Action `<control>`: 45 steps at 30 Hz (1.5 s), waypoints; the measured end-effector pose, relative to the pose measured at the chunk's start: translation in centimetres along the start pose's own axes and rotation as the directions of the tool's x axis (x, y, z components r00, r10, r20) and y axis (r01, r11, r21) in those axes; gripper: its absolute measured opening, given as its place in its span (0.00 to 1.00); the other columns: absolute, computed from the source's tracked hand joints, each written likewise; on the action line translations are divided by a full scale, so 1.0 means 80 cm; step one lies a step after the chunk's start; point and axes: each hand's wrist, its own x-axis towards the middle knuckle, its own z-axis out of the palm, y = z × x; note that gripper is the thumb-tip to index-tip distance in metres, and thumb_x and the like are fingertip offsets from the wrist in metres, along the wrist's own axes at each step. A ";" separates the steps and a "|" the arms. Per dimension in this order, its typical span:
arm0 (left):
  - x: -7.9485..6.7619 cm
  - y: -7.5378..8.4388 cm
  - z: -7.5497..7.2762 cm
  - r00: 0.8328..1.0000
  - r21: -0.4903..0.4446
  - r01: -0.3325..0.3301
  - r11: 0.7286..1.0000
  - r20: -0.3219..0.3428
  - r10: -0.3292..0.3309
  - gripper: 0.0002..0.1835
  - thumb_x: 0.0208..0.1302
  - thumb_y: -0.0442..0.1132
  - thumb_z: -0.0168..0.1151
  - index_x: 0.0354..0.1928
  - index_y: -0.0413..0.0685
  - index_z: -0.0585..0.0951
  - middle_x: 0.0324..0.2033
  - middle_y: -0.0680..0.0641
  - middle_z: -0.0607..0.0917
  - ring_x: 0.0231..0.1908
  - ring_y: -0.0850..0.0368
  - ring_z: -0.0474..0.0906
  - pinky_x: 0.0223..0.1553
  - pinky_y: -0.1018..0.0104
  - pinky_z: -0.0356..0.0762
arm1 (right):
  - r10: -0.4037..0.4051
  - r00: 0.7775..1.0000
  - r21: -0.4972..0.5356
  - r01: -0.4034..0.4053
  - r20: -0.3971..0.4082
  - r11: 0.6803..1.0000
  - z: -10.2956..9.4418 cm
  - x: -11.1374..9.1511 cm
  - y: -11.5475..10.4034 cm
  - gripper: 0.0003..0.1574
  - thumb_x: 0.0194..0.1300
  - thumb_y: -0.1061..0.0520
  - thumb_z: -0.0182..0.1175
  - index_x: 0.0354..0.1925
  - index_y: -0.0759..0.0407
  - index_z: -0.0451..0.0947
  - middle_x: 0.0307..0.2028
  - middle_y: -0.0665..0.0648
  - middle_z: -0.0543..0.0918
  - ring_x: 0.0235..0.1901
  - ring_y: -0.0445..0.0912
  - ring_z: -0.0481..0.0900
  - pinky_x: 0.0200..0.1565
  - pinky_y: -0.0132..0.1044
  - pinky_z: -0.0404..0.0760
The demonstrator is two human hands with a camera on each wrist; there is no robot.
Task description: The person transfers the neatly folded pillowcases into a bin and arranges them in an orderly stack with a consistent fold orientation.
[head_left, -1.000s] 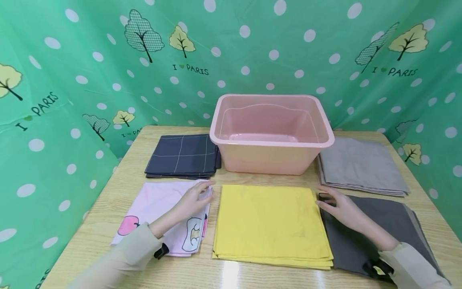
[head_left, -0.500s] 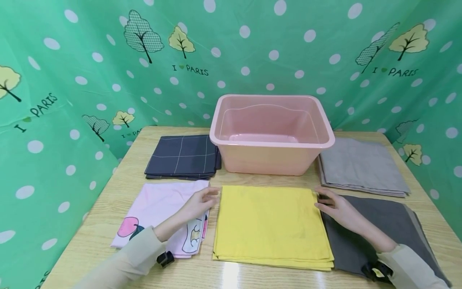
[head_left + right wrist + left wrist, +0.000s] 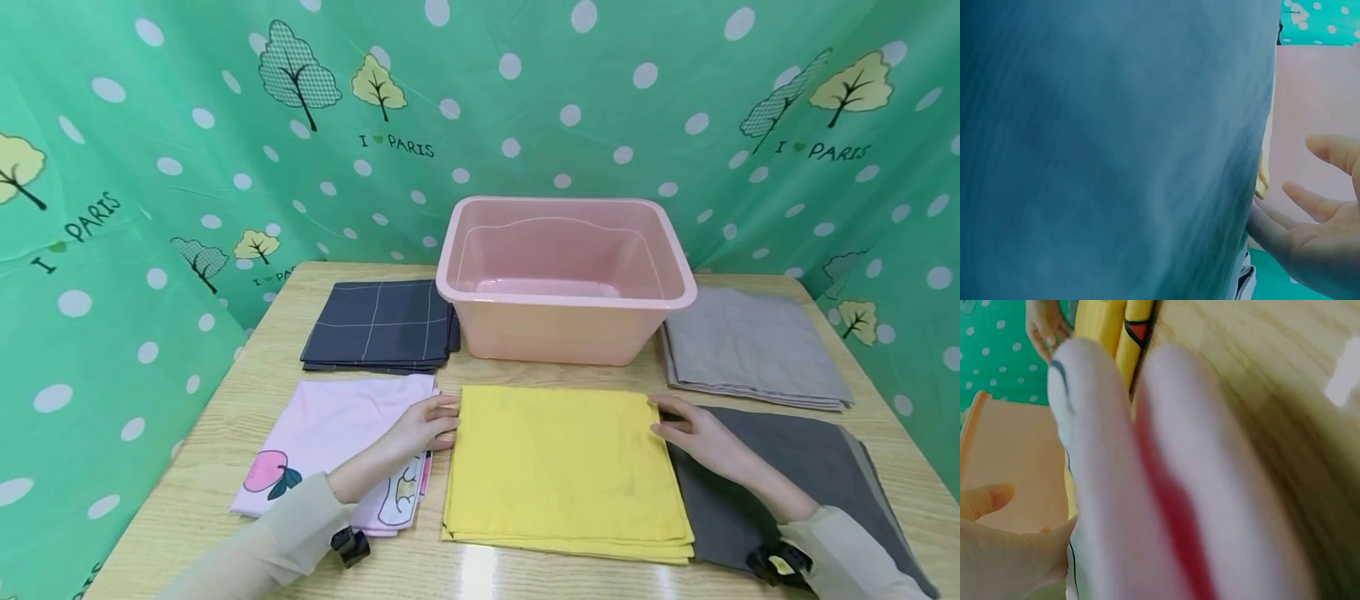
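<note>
A folded yellow cloth (image 3: 562, 467) lies flat in front of the pink tub. At its upper left edge is my left hand (image 3: 416, 433), its fingertips right at the fabric, above a folded pink cloth with fruit prints (image 3: 345, 417). On the other side my right hand (image 3: 705, 442) has fingertips at the yellow cloth's upper right corner, over a folded dark grey cloth (image 3: 802, 458). In the right wrist view the thumb and fingers stand apart, and the dark grey cloth (image 3: 1116, 150) fills most of the picture. Blurred pink folds (image 3: 1104, 475) cover much of the left wrist view.
The pink plastic tub (image 3: 566, 329) stands at the back middle of the wooden table (image 3: 195, 500), nothing showing inside it. A navy checked cloth (image 3: 375, 325) lies folded to its left, a light grey cloth (image 3: 757, 342) to its right. A green dotted curtain (image 3: 510, 108) hangs behind.
My left hand has moved down and right, off the pink cloth's upper corner to the yellow cloth's left edge. My right hand has shifted slightly left. The cloths lie where they were.
</note>
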 end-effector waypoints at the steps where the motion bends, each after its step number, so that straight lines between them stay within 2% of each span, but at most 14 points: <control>1: 0.000 0.001 0.001 1.000 -0.027 0.020 0.999 -0.007 -0.021 0.24 0.62 0.31 0.48 0.60 0.31 0.60 0.52 0.30 0.68 0.48 0.47 0.70 0.45 0.56 0.74 | 0.002 1.000 0.006 -0.002 0.000 1.000 0.000 0.000 0.000 0.35 0.65 0.54 0.50 0.62 0.73 0.52 0.57 0.77 0.59 0.50 0.66 0.67 0.42 0.43 0.77; 4: 0.000 0.002 0.003 0.998 -0.094 0.059 0.994 -0.020 -0.061 0.25 0.61 0.31 0.48 0.61 0.33 0.58 0.51 0.31 0.68 0.47 0.48 0.71 0.45 0.54 0.73 | 0.021 1.000 0.034 -0.021 0.002 0.999 0.000 0.001 0.001 0.35 0.65 0.54 0.49 0.62 0.73 0.52 0.57 0.78 0.59 0.52 0.67 0.66 0.43 0.45 0.76; 8: 0.002 0.002 0.004 0.995 -0.156 0.086 0.984 -0.027 -0.091 0.27 0.59 0.30 0.48 0.61 0.34 0.57 0.50 0.32 0.68 0.45 0.51 0.71 0.45 0.54 0.73 | 0.103 0.995 0.142 -0.104 0.018 0.984 0.001 0.004 -0.002 0.36 0.65 0.53 0.49 0.63 0.72 0.50 0.59 0.77 0.56 0.55 0.66 0.61 0.46 0.46 0.74; 11: 0.003 0.003 0.006 0.994 -0.170 0.102 0.980 -0.027 -0.108 0.27 0.59 0.29 0.47 0.61 0.34 0.58 0.51 0.33 0.68 0.44 0.52 0.71 0.43 0.55 0.74 | 0.184 0.982 0.254 -0.188 0.041 0.949 0.002 0.006 -0.005 0.38 0.65 0.52 0.49 0.64 0.70 0.47 0.61 0.76 0.52 0.58 0.65 0.56 0.50 0.48 0.71; 15: 0.002 0.003 0.011 0.991 -0.173 0.125 0.977 -0.018 -0.130 0.26 0.60 0.29 0.47 0.61 0.36 0.59 0.55 0.34 0.67 0.44 0.52 0.71 0.39 0.60 0.74 | 0.246 0.966 0.348 -0.259 0.081 0.901 0.004 0.007 -0.008 0.41 0.65 0.53 0.49 0.66 0.68 0.43 0.63 0.75 0.47 0.59 0.65 0.53 0.51 0.51 0.68; 20: 0.001 0.003 0.014 0.988 -0.185 0.149 0.971 -0.004 -0.153 0.26 0.59 0.28 0.47 0.62 0.39 0.59 0.57 0.35 0.65 0.40 0.54 0.73 0.33 0.63 0.74 | 0.265 0.958 0.388 -0.287 0.109 0.876 0.005 0.008 -0.008 0.42 0.65 0.53 0.50 0.66 0.67 0.41 0.62 0.74 0.47 0.56 0.62 0.61 0.46 0.46 0.73; 24: 0.001 0.002 0.014 0.987 -0.181 0.158 0.971 0.006 -0.159 0.28 0.58 0.27 0.48 0.62 0.40 0.59 0.57 0.35 0.65 0.38 0.54 0.73 0.31 0.63 0.73 | 0.249 0.959 0.424 -0.284 0.136 0.860 0.004 0.009 -0.007 0.43 0.64 0.55 0.51 0.66 0.67 0.39 0.62 0.75 0.44 0.48 0.51 0.71 0.42 0.43 0.75; 27: 0.001 0.002 0.015 0.989 -0.184 0.149 0.971 0.006 -0.151 0.28 0.58 0.26 0.48 0.62 0.40 0.59 0.56 0.34 0.65 0.38 0.53 0.73 0.32 0.62 0.74 | 0.245 0.957 0.459 -0.289 0.153 0.840 0.003 0.009 -0.006 0.44 0.63 0.56 0.52 0.67 0.67 0.39 0.63 0.74 0.43 0.42 0.43 0.74 0.41 0.41 0.75; 34: 0.001 0.003 0.019 0.988 -0.184 0.144 0.972 -0.029 -0.152 0.30 0.55 0.24 0.51 0.61 0.41 0.60 0.49 0.35 0.70 0.35 0.56 0.74 0.33 0.63 0.75 | 0.239 0.952 0.539 -0.306 0.192 0.785 0.002 0.010 -0.003 0.45 0.62 0.60 0.52 0.67 0.66 0.36 0.63 0.71 0.41 0.34 0.42 0.76 0.37 0.41 0.76; 35: 0.001 0.003 0.020 0.988 -0.180 0.143 0.973 -0.037 -0.152 0.30 0.55 0.23 0.52 0.61 0.41 0.61 0.49 0.35 0.71 0.34 0.56 0.74 0.32 0.64 0.74 | 0.241 0.951 0.542 -0.307 0.193 0.782 0.002 0.010 -0.003 0.45 0.62 0.61 0.52 0.67 0.66 0.37 0.62 0.71 0.43 0.32 0.42 0.76 0.36 0.41 0.76; 37: 0.001 0.003 0.021 0.988 -0.171 0.136 0.976 -0.053 -0.147 0.30 0.53 0.23 0.53 0.60 0.41 0.61 0.48 0.36 0.72 0.32 0.58 0.74 0.29 0.67 0.73 | 0.251 0.950 0.536 -0.313 0.187 0.784 0.002 0.011 -0.003 0.45 0.61 0.62 0.52 0.67 0.66 0.38 0.56 0.69 0.58 0.29 0.41 0.75 0.34 0.40 0.77; 40: 0.000 0.004 0.023 0.988 -0.174 0.122 0.977 -0.074 -0.137 0.30 0.52 0.23 0.54 0.59 0.40 0.62 0.43 0.39 0.75 0.29 0.60 0.74 0.27 0.68 0.73 | 0.251 0.951 0.530 -0.309 0.181 0.789 0.001 0.010 -0.003 0.45 0.61 0.62 0.53 0.67 0.66 0.38 0.41 0.57 0.75 0.27 0.41 0.75 0.32 0.39 0.77; 42: 0.000 0.005 0.025 0.988 -0.187 0.112 0.976 -0.084 -0.129 0.30 0.51 0.22 0.55 0.59 0.38 0.63 0.37 0.42 0.77 0.27 0.61 0.74 0.26 0.69 0.73 | 0.249 0.952 0.531 -0.307 0.180 0.790 0.001 0.010 -0.004 0.46 0.60 0.62 0.54 0.67 0.65 0.38 0.31 0.51 0.78 0.27 0.42 0.77 0.32 0.39 0.77; 45: 0.000 0.007 0.026 0.987 -0.197 0.107 0.975 -0.101 -0.128 0.29 0.50 0.21 0.55 0.58 0.38 0.64 0.29 0.47 0.77 0.24 0.62 0.73 0.25 0.70 0.73 | 0.238 0.954 0.544 -0.299 0.181 0.784 -0.001 0.010 -0.007 0.47 0.60 0.61 0.54 0.67 0.65 0.37 0.33 0.49 0.80 0.29 0.43 0.79 0.33 0.39 0.78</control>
